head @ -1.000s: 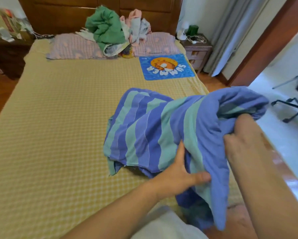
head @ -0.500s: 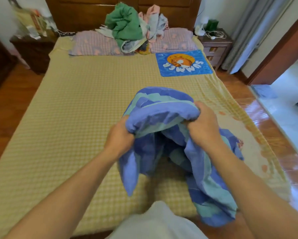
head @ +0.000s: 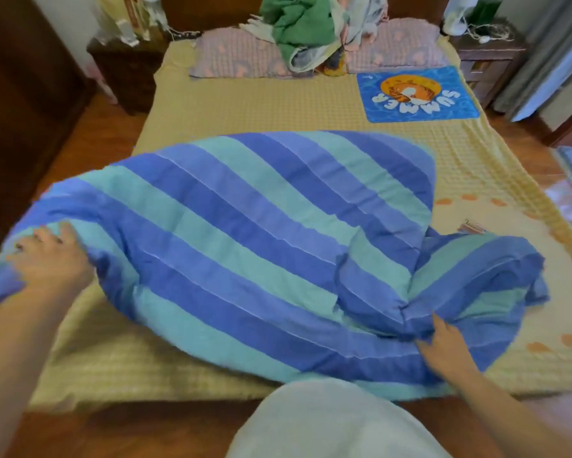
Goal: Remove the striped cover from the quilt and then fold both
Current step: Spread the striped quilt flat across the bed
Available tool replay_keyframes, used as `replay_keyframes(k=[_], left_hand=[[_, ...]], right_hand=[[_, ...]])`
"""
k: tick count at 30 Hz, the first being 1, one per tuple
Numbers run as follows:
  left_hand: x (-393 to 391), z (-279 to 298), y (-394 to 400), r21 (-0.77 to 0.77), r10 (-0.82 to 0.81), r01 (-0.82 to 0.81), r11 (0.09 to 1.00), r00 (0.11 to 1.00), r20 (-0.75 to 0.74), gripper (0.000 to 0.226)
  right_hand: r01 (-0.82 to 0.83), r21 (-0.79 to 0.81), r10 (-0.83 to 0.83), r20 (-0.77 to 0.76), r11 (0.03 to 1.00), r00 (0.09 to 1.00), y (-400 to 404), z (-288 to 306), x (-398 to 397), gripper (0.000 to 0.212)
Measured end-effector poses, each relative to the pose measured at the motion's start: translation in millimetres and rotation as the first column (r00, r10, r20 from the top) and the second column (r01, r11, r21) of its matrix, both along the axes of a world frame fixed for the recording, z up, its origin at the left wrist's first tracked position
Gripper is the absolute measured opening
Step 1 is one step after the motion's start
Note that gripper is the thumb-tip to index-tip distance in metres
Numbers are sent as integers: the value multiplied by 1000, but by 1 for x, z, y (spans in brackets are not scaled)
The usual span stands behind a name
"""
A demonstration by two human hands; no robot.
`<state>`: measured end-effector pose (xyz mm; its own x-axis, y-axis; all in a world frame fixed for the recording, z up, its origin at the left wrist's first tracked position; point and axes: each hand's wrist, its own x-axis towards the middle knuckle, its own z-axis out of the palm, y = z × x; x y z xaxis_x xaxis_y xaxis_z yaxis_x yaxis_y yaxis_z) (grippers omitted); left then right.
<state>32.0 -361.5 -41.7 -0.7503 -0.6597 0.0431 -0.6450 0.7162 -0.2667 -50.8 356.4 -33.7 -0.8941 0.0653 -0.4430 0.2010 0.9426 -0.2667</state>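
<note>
A person in a pale top stood at the foot of a bed, both bare arms reaching over it. The left hand, blurred, gripped the near left edge of the striped cover, fingers curled over the cloth. The right hand pinched a bunched fold of it at the near right. The blue and teal cover, with the quilt apparently inside it, lay spread across the near half of the bed, its right end crumpled into a heap. It hid much of the yellow checked bedspread beneath. Beyond it, a blue mat printed with "SUMMER" lay toward the far right. Two pink pillows sat along the head, a pile of green and pale clothes heaped between them. Dark wooden nightstands flanked the bed, grey curtains hung at far right, and the floor was reddish wood.
</note>
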Motion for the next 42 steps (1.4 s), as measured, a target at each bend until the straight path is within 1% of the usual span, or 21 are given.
replay_keyframes(k=[1, 2, 3, 4, 6, 7, 10, 12, 15, 16, 19, 23, 26, 28, 30, 32, 34, 36, 37, 40, 42], left_hand=[[1, 15, 64, 128, 51, -74, 989, 983, 174, 70], [2, 45, 126, 301, 27, -102, 948, 969, 244, 64], [5, 65, 175, 378, -44, -67, 923, 959, 278, 64], [-3, 64, 229, 518, -109, -75, 852, 942, 317, 67], [-11, 36, 280, 707, -267, -73, 703, 894, 359, 72], [-14, 27, 305, 752, -326, -83, 654, 866, 379, 69], [-20, 29, 360, 849, -459, -28, 528, 832, 313, 60], [-31, 25, 369, 871, -465, -20, 492, 839, 282, 61], [-60, 29, 374, 886, -419, -56, 460, 866, 272, 60], [-70, 31, 381, 887, -404, -41, 459, 880, 250, 58], [-106, 36, 416, 877, -396, 22, 481, 898, 194, 51], [-165, 37, 492, 875, -382, 63, 481, 913, 144, 61], [-229, 29, 556, 783, -315, 111, 612, 942, 113, 75], [-287, 17, 594, 665, -315, 211, 716, 948, 38, 84], [-348, -6, 624, 531, -372, 321, 784, 928, -11, 90], [-395, -33, 641, 425, -442, 384, 819, 896, 42, 92], [-424, -59, 650, 322, -535, 475, 819, 835, 129, 92], [-439, -78, 652, 231, -613, 569, 789, 754, 235, 91], [-444, -84, 647, 208, -623, 587, 782, 739, 257, 86], [-453, -74, 618, 163, -589, 567, 807, 758, 281, 59], [-449, -53, 581, 108, -544, 540, 835, 777, 318, 49]], right_hand=[[55, -16, -55, 52, 998, 997, -4, 1, 4, 72], [97, -27, -94, 100, 995, 991, -8, 2, 9, 64], [114, -31, -108, 137, 993, 985, -8, 2, 13, 57], [113, -35, -106, 160, 993, 981, -7, 4, 17, 52], [133, -1, -130, 202, 991, 971, 2, 12, 18, 55], [159, 19, -159, 212, 987, 964, 9, 16, 17, 57], [247, 34, -249, 201, 968, 948, 35, 32, 16, 52], [293, 27, -293, 197, 956, 936, 56, 39, 12, 44], [273, 63, -280, 246, 960, 928, 88, 45, -1, 27], [272, 73, -282, 260, 959, 924, 100, 45, -9, 25], [307, 42, -307, 258, 951, 916, 137, 42, -56, 54], [97, 39, -100, 77, 994, 992, 168, 38, -172, 48], [-80, 59, 80, 7, 995, 997, 171, 30, -270, 49], [-238, 124, 236, 31, 963, 971, 175, 10, -326, 66], [-346, 213, 327, 118, 914, 938, 184, -22, -360, 86], [-351, 194, 308, 222, 916, 925, 194, -53, -361, 88], [-320, 92, 283, 284, 943, 916, 204, -70, -340, 86], [-335, 15, 318, 274, 942, 907, 217, -81, -305, 73], [-354, 8, 342, 239, 935, 909, 224, -85, -285, 67], [-419, 127, 407, 114, 899, 906, 242, -91, -239, 61], [-412, 214, 402, 89, 886, 911, 244, -94, -231, 51]])
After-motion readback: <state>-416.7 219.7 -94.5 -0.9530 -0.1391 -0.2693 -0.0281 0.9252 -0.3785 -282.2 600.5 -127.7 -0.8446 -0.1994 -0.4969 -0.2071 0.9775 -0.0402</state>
